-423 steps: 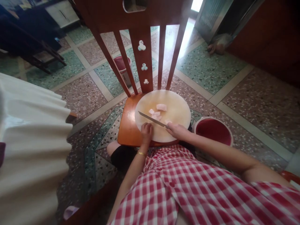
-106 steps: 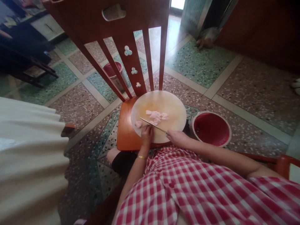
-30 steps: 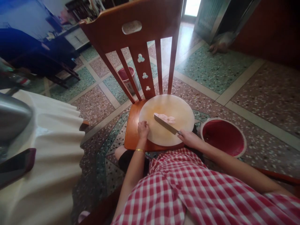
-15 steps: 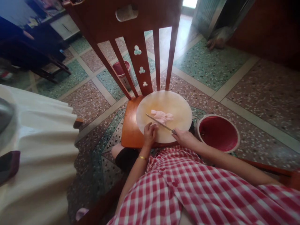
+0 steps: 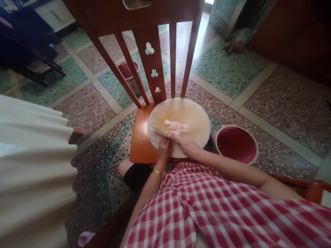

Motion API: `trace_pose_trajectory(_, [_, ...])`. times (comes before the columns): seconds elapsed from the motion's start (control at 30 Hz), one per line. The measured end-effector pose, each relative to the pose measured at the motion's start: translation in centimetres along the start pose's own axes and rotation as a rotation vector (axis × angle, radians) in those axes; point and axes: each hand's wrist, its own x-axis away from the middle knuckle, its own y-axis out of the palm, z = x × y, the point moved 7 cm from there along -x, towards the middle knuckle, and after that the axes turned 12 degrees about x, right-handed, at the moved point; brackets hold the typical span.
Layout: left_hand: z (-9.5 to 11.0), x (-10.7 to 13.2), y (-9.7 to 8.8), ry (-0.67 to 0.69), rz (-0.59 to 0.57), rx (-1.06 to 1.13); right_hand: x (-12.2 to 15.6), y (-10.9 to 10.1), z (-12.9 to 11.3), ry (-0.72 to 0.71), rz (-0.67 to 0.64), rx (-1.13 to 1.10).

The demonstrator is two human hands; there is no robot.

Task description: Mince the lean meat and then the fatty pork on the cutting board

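Note:
A round white cutting board (image 5: 196,112) lies on the seat of a wooden chair in front of me. Cut pale pink pieces (image 5: 177,127), perhaps meat, are heaped near its middle. My right hand (image 5: 190,148) grips a knife (image 5: 160,132) by the handle, its blade pointing left across the board's near side. Close under that blade, my left hand (image 5: 164,147) rests at the board's near edge with fingers curled together. Whatever those fingers hold, if anything, is hidden.
The chair's slatted back (image 5: 144,20) rises beyond the board. To the right stands a red-lined bucket (image 5: 236,144); another bucket (image 5: 129,70) is behind the chair. A cream cloth (image 5: 33,165) hangs at left. A person in dark clothing is partly visible at upper left.
The knife has come nearer to me and left, its blade now right by my left fingers. My left hand has curled more closed. The pink pieces lie as before; the view has shifted slightly.

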Motion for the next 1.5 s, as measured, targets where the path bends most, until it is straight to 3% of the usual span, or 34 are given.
trace_pose_trajectory(0.1, [0.0,0.0,0.1,-0.012,-0.008,-0.029,0.2,0.3,0.1,-0.031,0.013,-0.014])
trace_pose_trajectory(0.27, [0.4,-0.2,-0.2,-0.005,0.013,-0.021,4.0,2.2,3.7,-0.010,-0.030,0.014])
trace_pose_trajectory(0.37, [0.7,-0.3,-0.5,0.007,0.008,0.019,4.7,1.9,4.8,0.010,-0.026,0.017])
trace_pose_trajectory(0.53, [0.9,0.3,-1.2,0.048,0.053,0.064,3.8,0.1,3.7,0.000,0.048,-0.012])
trace_pose_trajectory(0.63, [0.6,0.7,-1.4,0.045,0.104,0.055,4.2,0.2,3.1,-0.039,0.041,-0.013])
trace_pose_trajectory(0.73, [0.4,0.6,-1.0,0.053,0.084,0.027,4.4,0.7,2.9,-0.042,-0.009,-0.017])
trace_pose_trajectory(0.87, [0.5,0.3,-0.7,0.081,0.075,0.004,1.8,-0.1,1.3,-0.033,-0.019,-0.032])
trace_pose_trajectory(1.03, [0.3,0.2,-0.6,0.054,0.062,-0.017,-1.2,-1.5,-0.9,-0.100,0.078,-0.094])
trace_pose_trajectory(1.2, [0.3,0.1,-0.5,0.022,0.034,-0.004,2.0,0.7,3.4,-0.029,-0.003,-0.043])
trace_pose_trajectory(1.3, [0.5,0.2,-1.1,0.009,0.071,0.018,3.7,0.3,5.2,0.003,0.024,-0.014])
trace_pose_trajectory(1.5, [0.4,1.2,-2.4,-0.026,0.204,0.046,4.3,-0.7,3.2,-0.062,0.035,0.014])
